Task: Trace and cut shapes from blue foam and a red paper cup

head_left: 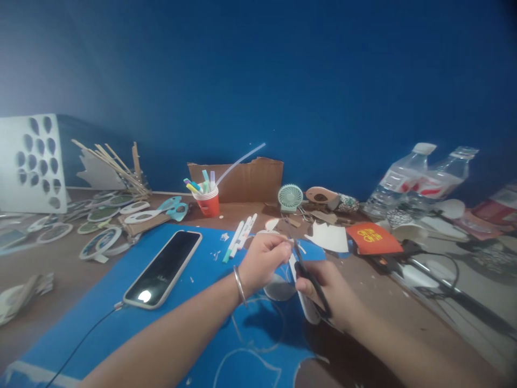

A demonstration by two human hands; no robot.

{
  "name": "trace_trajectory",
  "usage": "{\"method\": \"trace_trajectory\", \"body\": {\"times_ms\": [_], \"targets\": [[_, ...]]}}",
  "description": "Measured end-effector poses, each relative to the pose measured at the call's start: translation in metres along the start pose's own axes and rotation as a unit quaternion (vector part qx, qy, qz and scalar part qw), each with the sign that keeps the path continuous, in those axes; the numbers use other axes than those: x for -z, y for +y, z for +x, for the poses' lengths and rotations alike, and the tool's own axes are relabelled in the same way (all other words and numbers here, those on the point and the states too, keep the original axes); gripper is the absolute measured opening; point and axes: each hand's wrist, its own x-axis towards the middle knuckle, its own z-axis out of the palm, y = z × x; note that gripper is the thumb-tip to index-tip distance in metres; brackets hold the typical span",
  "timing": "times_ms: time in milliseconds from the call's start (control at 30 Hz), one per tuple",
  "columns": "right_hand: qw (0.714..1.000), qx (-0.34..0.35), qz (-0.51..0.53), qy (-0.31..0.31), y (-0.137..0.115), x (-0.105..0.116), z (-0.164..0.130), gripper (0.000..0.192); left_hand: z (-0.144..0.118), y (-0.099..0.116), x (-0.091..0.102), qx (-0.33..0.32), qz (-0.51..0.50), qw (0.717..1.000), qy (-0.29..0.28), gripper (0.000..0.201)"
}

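Over the blue sheet, left hand pinches a small white cutout; right hand, at its 3 o'clock, grips black scissors, blades pointing 11 o'clock into the piece.

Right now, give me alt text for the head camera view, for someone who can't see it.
Two bare hands work over a blue sheet on a cluttered craft table: the right hand holds black scissors to a small white paper piece pinched by the left hand. A phone, white markers and an orange cup of pens lie behind.
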Motion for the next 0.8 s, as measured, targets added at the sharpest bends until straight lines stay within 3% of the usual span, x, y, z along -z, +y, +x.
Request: {"method": "trace_trajectory", "body": {"times_ms": [800], "targets": [[1.0,0.001,-0.024,-0.008,-0.0002,0.0059,0.0013,0.062,0.0024,0.002,0.0052,0.018,-0.029,0.999,-0.027,0.029]]}}
